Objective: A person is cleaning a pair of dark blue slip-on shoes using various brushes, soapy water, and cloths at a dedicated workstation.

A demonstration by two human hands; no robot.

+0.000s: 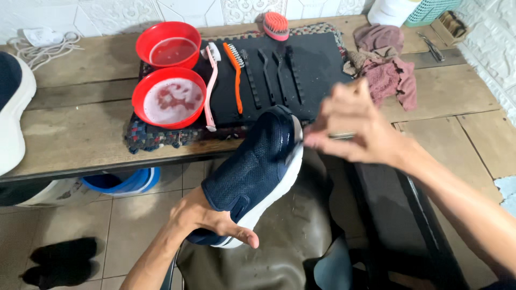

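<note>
Over the worn wooden tabletop (80, 134), our left hand (207, 217) cups the heel of a navy mesh sneaker with a white sole (252, 166). At its two o'clock, our blurred right hand (352, 126) pinches a small dark brush at the toe; we judge this scrubbing, needing a steady hold.

shoe (252, 166) | navy mesh, white sole | tilted, toe up | over lap, at table edge

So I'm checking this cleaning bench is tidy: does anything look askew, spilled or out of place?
Mostly orderly: the brushes lie in a row on the black mat beside two red bowls. The pink cloth is crumpled, partly off the mat, and white laces lie loosely tangled at the bench's far left corner. No spill shows.
</note>
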